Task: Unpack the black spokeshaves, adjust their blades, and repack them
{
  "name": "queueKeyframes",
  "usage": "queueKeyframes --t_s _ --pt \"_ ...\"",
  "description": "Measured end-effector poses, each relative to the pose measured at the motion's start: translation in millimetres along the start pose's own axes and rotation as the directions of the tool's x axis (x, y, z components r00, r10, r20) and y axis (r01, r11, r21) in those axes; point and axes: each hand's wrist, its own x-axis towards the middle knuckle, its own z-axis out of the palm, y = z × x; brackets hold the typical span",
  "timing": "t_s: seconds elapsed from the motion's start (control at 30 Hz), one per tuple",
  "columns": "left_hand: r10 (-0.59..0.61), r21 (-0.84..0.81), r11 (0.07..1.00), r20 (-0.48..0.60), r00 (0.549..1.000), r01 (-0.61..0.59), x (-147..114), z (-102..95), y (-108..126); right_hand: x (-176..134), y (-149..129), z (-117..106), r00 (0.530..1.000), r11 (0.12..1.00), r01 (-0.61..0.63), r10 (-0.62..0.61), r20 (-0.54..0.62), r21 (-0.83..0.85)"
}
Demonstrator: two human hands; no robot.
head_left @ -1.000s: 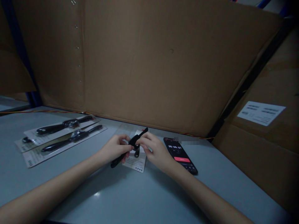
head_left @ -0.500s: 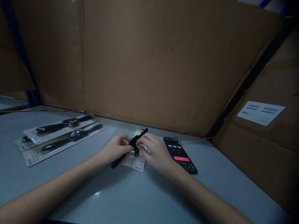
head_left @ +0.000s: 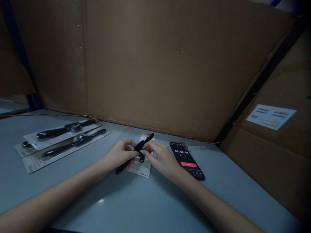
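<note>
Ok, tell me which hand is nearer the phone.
Right. The right hand is just left of the phone, at the black tool; the left hand is farther left, holding that tool.

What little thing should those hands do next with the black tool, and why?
Perhaps a slight nudge by the right hand at the middle of the black tool: that hand's fingertips are there, and the left hand grips the tool, likely steadying it.

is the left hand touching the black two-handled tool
Touching. The head view shows it plainly: the left hand grips the black two-handled tool, its thumb lying across the tool.
</note>
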Motion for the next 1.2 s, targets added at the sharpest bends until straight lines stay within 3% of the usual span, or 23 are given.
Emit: queueKeyframes --t_s 0.1,0.23,0.4,0.53,0.63,0.7,0.8,0.87,1.0,1.13,1.2 --pt "-0.017 0.003 1.0 -0.007 1.0 0.017 1 0.1 -1 0 1 -2 0.989 0.976 0.146 -0.139 0.056 -0.159" --pt "-0.09 -0.029 0.995 0.014 0.996 0.091 0 -0.3 5 2 3 -9 0.928 0.861 0.367 -0.315 0.198 -0.353" --pt "-0.183 -0.113 0.974 0.104 0.978 0.194 -4 -6.0 15 2 5 -16 0.87 0.807 0.482 -0.393 0.3 -0.341" --pt "-0.221 -0.149 0.958 0.157 0.963 0.244 -4 -10.4 13 0 2 -16 0.9 0.901 0.401 -0.354 0.254 -0.165" --pt "-0.207 -0.151 0.962 0.138 0.969 0.227 -3 -10.1 10 -1 0 -12 0.951 0.958 0.275 -0.284 0.123 0.081" --pt "-0.186 -0.143 0.969 0.118 0.976 0.202 -2 -9.0 9 -1 -2 -8 0.986 0.971 0.159 -0.165 0.02 0.179" --pt "-0.145 -0.104 0.982 0.107 0.984 0.156 -2 -7.4 8 -1 -4 -2 0.998 0.989 -0.005 0.014 -0.06 0.15" --pt "-0.126 -0.076 0.988 0.105 0.986 0.134 -1 -6.5 8 -1 -5 0 1.0 0.997 -0.019 0.02 -0.021 0.07" --pt "-0.135 -0.047 0.989 0.108 0.985 0.141 -1 -5.3 6 -1 -6 -2 0.984 0.981 0.157 -0.146 0.105 -0.116" --pt "-0.171 -0.088 0.979 0.139 0.975 0.184 -1 -8.6 6 -1 -2 -9 0.898 0.857 0.427 -0.366 0.243 -0.287" --pt "-0.211 -0.128 0.964 0.175 0.962 0.235 0 -12.2 5 -1 1 -12 0.86 0.809 0.502 -0.43 0.273 -0.306"
